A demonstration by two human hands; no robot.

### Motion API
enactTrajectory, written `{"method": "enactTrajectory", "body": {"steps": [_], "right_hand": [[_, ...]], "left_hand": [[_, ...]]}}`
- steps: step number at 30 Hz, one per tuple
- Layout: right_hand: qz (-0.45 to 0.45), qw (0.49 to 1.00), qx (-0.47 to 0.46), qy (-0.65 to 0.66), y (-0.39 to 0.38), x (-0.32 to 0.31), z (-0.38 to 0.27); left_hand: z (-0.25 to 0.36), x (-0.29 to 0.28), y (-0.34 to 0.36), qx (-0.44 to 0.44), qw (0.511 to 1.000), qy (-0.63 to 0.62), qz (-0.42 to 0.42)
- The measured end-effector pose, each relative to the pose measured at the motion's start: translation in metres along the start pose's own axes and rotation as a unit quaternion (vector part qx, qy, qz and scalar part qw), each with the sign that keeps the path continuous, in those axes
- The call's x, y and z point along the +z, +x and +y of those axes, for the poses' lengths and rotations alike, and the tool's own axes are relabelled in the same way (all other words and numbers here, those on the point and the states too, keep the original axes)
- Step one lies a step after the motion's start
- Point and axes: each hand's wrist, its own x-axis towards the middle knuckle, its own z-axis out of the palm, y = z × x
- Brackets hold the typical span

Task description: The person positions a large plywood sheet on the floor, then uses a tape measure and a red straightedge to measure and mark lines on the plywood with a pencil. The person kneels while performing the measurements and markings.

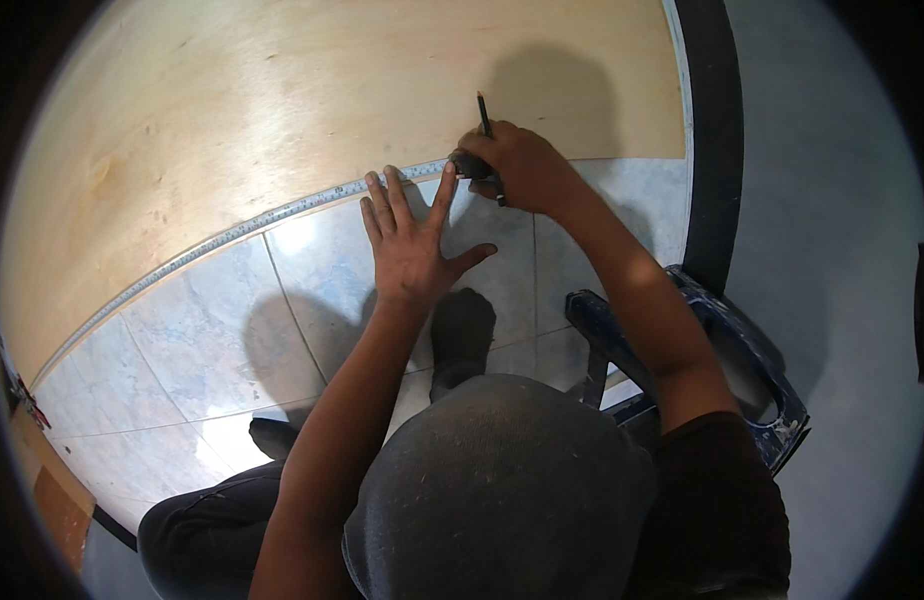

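Note:
A large pale plywood sheet [312, 90] lies across the far side on light marbled tiles. Along its near edge runs the drawn-out blade of a tape measure [282, 212], reaching to the far left. My left hand [410, 250] is open, fingers spread, with its fingertips on the blade close to the case. The dark tape case [470, 165] sits in my right hand [523, 168], which is closed around it near the sheet's right part. A dark pencil [484, 112] sticks up, sharpened end away from me, from between the right hand's fingers.
A paint-spotted blue stool-like frame [702, 350] stands on the right by a dark strip [709, 130]. A small red-handled tool [32, 408] lies at the far left. My sock-covered foot [463, 325] rests on the tiles [212, 350]. A grey rounded cloth shape [497, 490] hides the lower middle.

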Motion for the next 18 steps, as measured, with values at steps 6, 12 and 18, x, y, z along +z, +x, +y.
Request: {"method": "enactTrajectory", "body": {"steps": [6, 12, 18], "right_hand": [[0.091, 0.929, 0.113, 0.341, 0.0, -0.073, 0.011], [0.454, 0.65, 0.104, 0.601, -0.044, -0.003, -0.08], [0.446, 0.726, 0.228, 0.472, -0.093, 0.074, -0.119]], "left_hand": [[0.001, 0.002, -0.003, 0.006, 1.0, -0.01, 0.026], [-0.002, 0.007, -0.005, 0.04, 0.999, -0.004, 0.029], [-0.011, 0.008, -0.005, 0.048, 0.998, -0.011, 0.035]]}}
